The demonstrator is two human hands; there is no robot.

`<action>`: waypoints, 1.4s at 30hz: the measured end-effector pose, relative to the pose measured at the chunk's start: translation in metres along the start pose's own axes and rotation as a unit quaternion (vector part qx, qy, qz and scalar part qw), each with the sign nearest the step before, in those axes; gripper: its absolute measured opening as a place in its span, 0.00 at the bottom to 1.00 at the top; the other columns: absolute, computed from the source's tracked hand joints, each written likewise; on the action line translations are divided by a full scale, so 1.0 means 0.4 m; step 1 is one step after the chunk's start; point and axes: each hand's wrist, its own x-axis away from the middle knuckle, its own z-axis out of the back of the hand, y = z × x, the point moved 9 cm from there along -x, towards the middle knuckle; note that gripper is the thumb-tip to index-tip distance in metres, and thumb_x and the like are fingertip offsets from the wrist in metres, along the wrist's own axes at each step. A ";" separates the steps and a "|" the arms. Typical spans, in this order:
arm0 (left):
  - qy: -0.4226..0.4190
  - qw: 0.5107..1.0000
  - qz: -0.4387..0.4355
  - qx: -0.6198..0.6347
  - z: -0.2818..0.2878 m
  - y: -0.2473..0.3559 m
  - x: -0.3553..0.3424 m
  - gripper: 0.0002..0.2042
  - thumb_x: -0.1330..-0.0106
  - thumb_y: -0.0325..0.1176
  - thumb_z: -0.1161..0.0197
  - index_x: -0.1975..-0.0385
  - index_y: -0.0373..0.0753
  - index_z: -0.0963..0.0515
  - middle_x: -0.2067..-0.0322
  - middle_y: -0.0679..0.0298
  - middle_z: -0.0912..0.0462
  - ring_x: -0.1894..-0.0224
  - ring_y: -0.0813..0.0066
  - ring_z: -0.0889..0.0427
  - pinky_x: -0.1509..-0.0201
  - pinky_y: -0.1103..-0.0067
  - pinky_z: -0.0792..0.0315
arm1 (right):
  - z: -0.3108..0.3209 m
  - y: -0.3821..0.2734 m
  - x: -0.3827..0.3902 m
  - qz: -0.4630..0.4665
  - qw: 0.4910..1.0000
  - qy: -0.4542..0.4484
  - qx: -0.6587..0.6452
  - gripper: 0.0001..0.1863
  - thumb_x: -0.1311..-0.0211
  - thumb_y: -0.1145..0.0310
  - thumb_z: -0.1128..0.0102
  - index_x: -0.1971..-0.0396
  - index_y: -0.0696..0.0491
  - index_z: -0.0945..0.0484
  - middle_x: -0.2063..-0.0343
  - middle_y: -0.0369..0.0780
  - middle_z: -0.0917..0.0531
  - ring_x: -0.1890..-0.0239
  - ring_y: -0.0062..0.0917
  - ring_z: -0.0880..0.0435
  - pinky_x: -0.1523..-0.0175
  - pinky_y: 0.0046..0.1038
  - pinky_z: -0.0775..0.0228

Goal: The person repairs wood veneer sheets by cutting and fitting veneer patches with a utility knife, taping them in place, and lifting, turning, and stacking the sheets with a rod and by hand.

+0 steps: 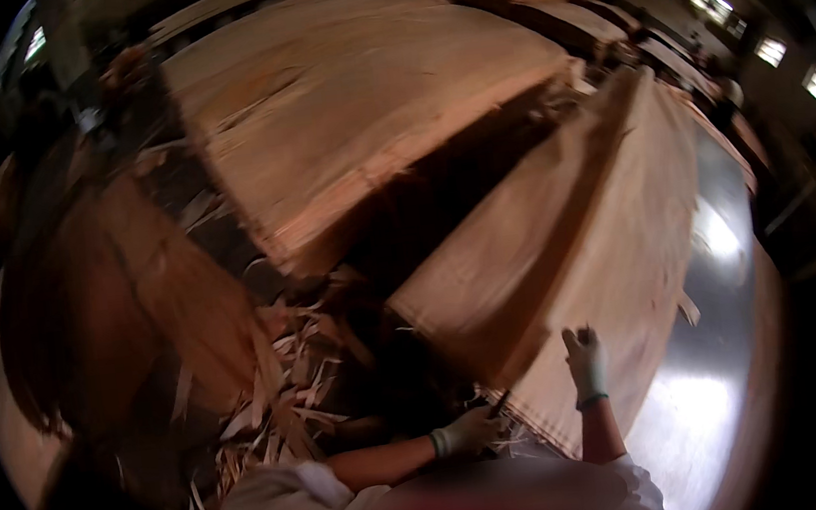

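A wide, thin sheet of wood veneer (620,261) lies in front of me, its left part raised in a long fold. My left hand (470,431), in a white glove with a green cuff, is at the sheet's near left corner, closed around a dark, thin tool (499,405) whose kind I cannot make out. Over the near part of the veneer is my right hand (587,366), gloved the same way, with its fingers curled and a small dark spot at their tips. Whether it grips anything is too blurred to tell.
Under the veneer, a shiny metal tabletop (692,404) shows on the right. A tall stack of veneer (359,89) stands ahead, across a dark gap. Torn strips (288,395) pile up at left, beside a large brown sheet (181,291). More stacks (551,12) lie farther back.
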 end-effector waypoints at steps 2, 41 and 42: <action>0.038 0.999 0.000 -0.020 -0.051 0.041 0.015 0.15 0.31 0.46 0.46 0.62 0.38 0.28 0.81 0.69 0.28 0.83 0.82 0.31 0.80 0.79 0.35 | -0.041 0.072 0.018 -0.053 0.998 -0.042 -0.020 0.18 0.38 0.56 0.39 0.61 0.56 0.23 0.74 0.34 0.23 0.76 0.17 0.26 0.80 0.21 0.39; 0.462 0.815 -0.279 0.210 0.284 0.153 0.093 0.08 0.39 0.26 0.37 0.64 0.49 0.25 0.65 0.72 0.21 0.60 0.77 0.22 0.57 0.77 0.26 | 1.184 0.432 0.505 -0.145 0.909 0.232 0.315 0.09 0.47 0.69 0.43 0.78 0.61 0.25 0.83 0.47 0.22 0.80 0.31 0.24 0.70 0.36 0.33; 0.473 0.820 -0.256 0.199 0.279 0.173 0.037 0.08 0.39 0.26 0.36 0.65 0.49 0.26 0.65 0.72 0.21 0.60 0.77 0.23 0.56 0.78 0.27 | 1.221 0.486 0.471 -0.146 0.904 0.247 0.317 0.10 0.47 0.68 0.44 0.77 0.60 0.24 0.81 0.49 0.21 0.78 0.36 0.22 0.69 0.37 0.31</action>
